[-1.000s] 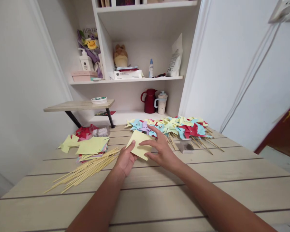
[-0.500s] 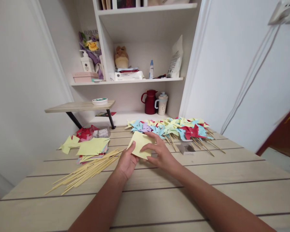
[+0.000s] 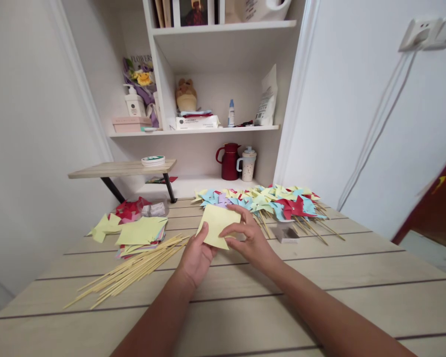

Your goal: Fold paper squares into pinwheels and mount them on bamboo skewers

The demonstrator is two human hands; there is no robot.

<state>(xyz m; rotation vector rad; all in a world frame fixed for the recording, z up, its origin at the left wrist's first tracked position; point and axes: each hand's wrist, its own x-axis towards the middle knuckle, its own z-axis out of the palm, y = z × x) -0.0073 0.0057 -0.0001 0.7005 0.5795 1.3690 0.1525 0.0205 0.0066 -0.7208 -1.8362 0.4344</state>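
Note:
A square sheet of yellow paper (image 3: 220, 223) is held up above the table, tilted toward me. My left hand (image 3: 198, 253) grips its lower left edge, thumb on the front and fingers behind. At the right edge, my right hand (image 3: 250, 238) has the paper between its curled fingers. Left of my hands lies a stack of coloured paper (image 3: 141, 233) with yellow on top. A bundle of thin wooden sticks (image 3: 134, 270) lies in front of the stack. Finished paper pinwheels (image 3: 260, 202) on sticks are heaped behind my right hand.
A small clear box (image 3: 287, 233) sits by the pinwheels. At the left are red paper pieces (image 3: 132, 210) and another clear container (image 3: 156, 208). A raised wooden stand (image 3: 122, 169), a dark red jug (image 3: 230, 162) and a cup (image 3: 249, 164) are at the back.
The view has tipped up slightly, so the scene sits lower. Both hands keep hold of the yellow paper, whose angle has shifted a little.

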